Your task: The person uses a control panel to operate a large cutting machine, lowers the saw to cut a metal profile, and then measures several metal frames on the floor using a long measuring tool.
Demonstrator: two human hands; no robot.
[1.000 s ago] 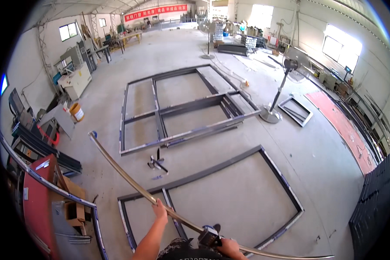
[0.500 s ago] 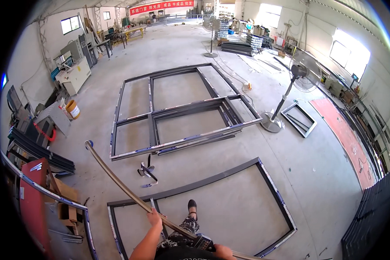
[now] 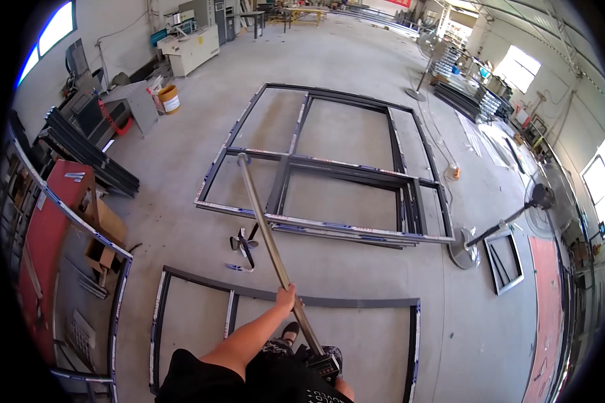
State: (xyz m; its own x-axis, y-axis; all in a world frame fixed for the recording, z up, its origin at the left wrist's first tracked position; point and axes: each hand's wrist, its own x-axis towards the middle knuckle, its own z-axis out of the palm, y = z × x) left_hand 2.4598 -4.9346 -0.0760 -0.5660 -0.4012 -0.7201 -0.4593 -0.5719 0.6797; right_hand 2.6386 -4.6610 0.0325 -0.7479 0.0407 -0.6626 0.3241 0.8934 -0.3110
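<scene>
The long metallic pole (image 3: 269,243), held before the body, is probably stiff, fairly light and smooth, best grasped along its bare shaft, where the left hand (image 3: 286,299) wraps it, its long axis running forward and slightly left from the near frame (image 3: 356,303) toward the far frame (image 3: 356,228), the right hand's (image 3: 343,389) hold being indeterminable.

A pole (image 3: 273,248) extends over the near frame (image 3: 356,302), stacked frames (image 3: 356,226) beyond, bucket (image 3: 169,99) left, standing fan (image 3: 504,225) right.
</scene>
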